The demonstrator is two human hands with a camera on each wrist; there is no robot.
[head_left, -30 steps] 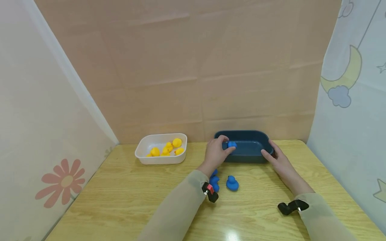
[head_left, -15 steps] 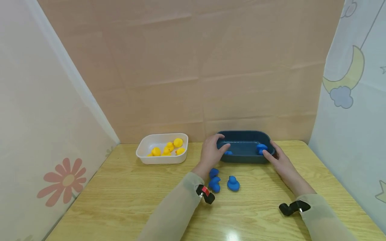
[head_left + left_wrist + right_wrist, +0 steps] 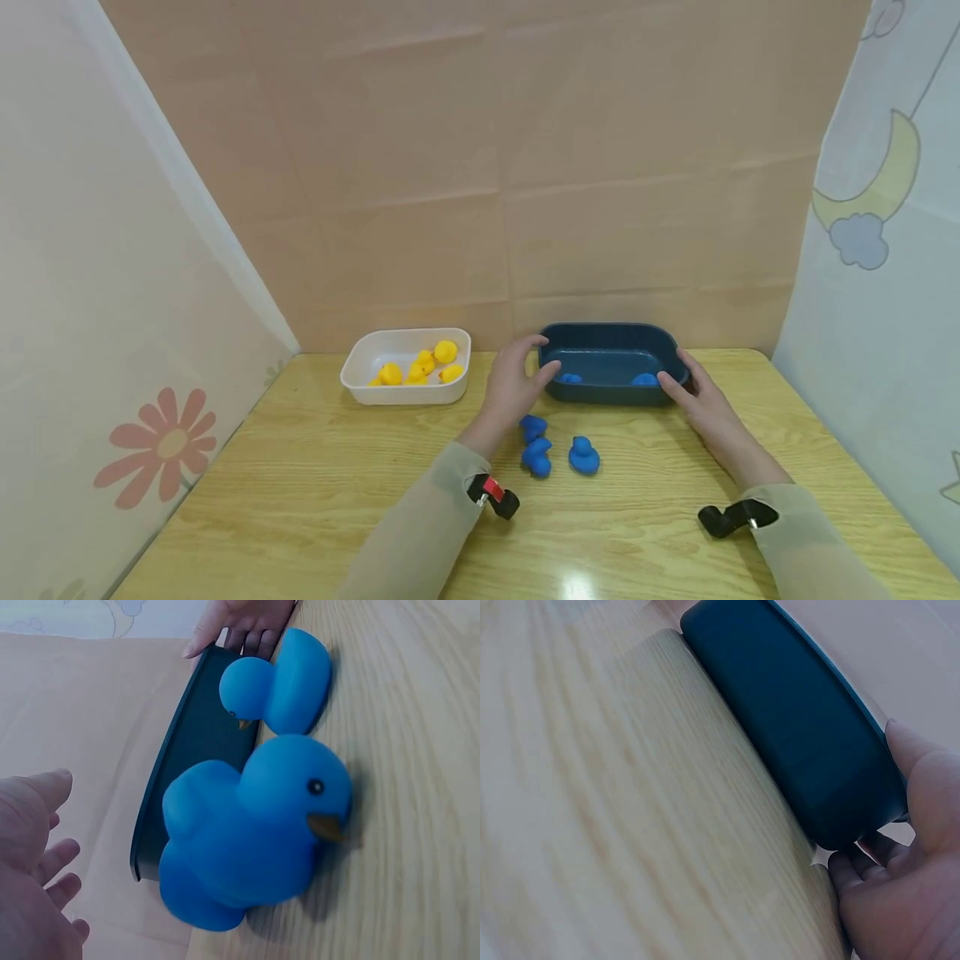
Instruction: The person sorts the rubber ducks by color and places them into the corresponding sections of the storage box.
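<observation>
Beside the navy tub (image 3: 611, 395): left hand (image 3: 512, 385), fingers spread wide, empty
Its right end: right hand (image 3: 708, 408), fingers curled round it
On the desk (image 3: 300, 483): three blue toy ducks (image 3: 583, 457)

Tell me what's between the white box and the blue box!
The left hand is between the white box and the blue box, its fingers toward the blue one. The head view shows it.
</observation>
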